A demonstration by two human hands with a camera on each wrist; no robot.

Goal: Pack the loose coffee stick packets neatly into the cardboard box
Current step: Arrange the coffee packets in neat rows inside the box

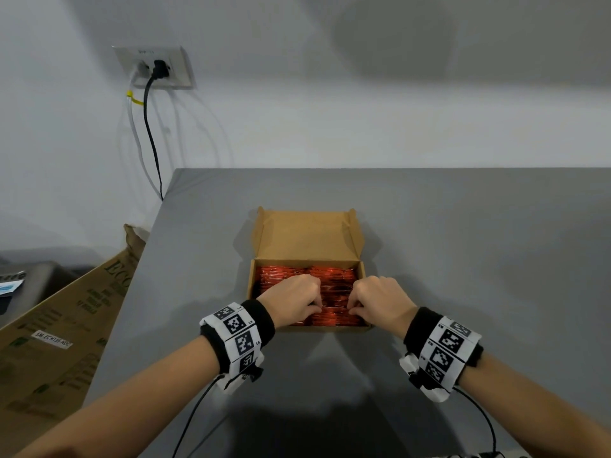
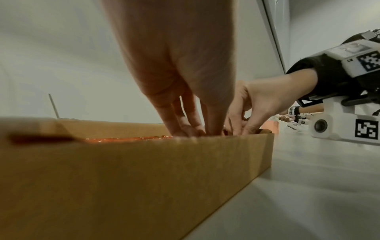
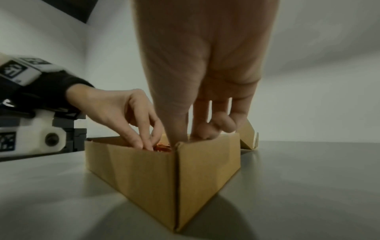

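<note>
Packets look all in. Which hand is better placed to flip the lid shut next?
Marginal call: right. Both the left hand and right hand pinch coffee stick packets at the cardboard box's near edge, equally far from the open lid. The right hand sits nearer its side wall.

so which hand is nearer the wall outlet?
Left. The left hand is in the box on its left side, the side toward the outlet up on the wall. The right hand is in the box's right side, farther away.
</note>
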